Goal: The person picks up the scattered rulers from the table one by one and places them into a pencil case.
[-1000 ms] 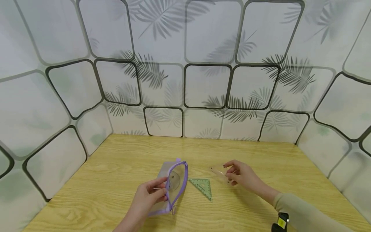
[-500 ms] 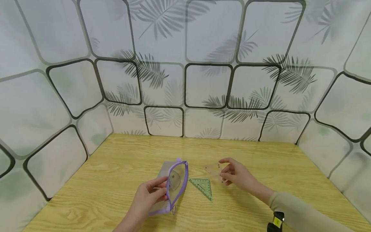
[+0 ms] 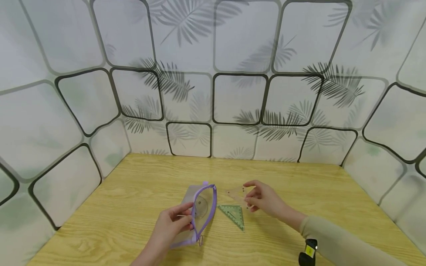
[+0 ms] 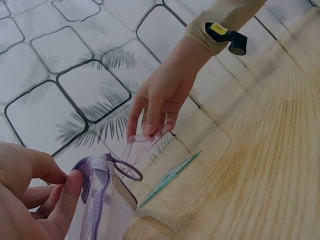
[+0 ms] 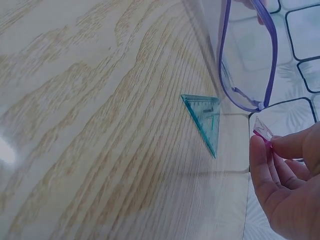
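Observation:
My left hand (image 3: 168, 227) pinches the near side of the mouth of a see-through zip pouch (image 3: 188, 194) with purple trim. The pouch gapes toward the right, and a clear protractor (image 3: 201, 207) shows inside it. Between thumb and fingertips, my right hand (image 3: 269, 201) holds a transparent pink set square (image 5: 262, 131) above the table, to the right of the pouch. A green set square (image 3: 240, 215) lies flat on the table between the pouch and my right hand. In the left wrist view, the zip's ring pull (image 4: 127, 170) hangs at the pouch corner.
The wood-grain table (image 3: 139, 177) is closed in by patterned cloth walls (image 3: 237, 99) at the back and both sides. A black wrist device (image 3: 307, 253) with a yellow label sits below the right sleeve.
My right hand has moved left, bringing the pink set square closer to the pouch and behind the green one. The left hand and pouch have stayed in place.

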Motion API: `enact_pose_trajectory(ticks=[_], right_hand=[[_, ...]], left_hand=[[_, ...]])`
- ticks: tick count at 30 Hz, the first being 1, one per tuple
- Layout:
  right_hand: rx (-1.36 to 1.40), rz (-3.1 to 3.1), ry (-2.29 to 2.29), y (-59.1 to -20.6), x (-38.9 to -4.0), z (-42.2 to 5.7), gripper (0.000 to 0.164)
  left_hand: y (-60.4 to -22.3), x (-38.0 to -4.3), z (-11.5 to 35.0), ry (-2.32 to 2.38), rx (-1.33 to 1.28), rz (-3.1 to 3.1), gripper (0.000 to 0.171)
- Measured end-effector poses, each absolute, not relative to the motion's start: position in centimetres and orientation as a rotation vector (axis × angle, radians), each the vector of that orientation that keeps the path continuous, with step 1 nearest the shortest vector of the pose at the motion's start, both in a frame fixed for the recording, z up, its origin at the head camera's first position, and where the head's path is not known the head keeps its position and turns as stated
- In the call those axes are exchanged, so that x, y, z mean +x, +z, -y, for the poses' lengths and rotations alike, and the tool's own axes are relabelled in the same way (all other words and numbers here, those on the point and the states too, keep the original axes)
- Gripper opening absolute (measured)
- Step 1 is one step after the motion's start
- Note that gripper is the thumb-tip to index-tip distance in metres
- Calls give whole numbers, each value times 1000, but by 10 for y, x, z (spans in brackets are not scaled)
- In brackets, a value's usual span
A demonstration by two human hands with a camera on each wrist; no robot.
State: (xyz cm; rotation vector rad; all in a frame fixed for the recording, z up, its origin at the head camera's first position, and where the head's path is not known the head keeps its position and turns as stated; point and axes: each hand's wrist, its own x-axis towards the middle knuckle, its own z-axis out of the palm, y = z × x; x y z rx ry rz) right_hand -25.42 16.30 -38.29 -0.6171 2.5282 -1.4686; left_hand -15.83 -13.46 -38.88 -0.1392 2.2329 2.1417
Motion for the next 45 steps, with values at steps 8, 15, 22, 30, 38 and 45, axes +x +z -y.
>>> enact_pose_trajectory(ticks=[8, 15, 22, 30, 38, 45], right_hand=[[-598, -2471, -1484, -381, -255, -151, 44], [-596, -2396, -1517, -380, -254, -141, 43], [-567, -2342, -1557, -380, -255, -132, 44], [-548, -2322, -1565, -380, -256, -121, 46], [-509, -2298, -1579, -381, -258, -112, 45], [-501, -2273, -1597, -382, -258, -104, 46]], left_hand=[[-389, -159, 136, 2152, -152, -2216, 46], [-391, -160, 137, 2157, -158, -2203, 46], [-390, -160, 137, 2157, -156, -2201, 47], [-387, -160, 138, 2137, -154, -2192, 48], [-387, -160, 138, 2150, -150, -2195, 48], [-385, -160, 137, 2150, -133, -2197, 48]])
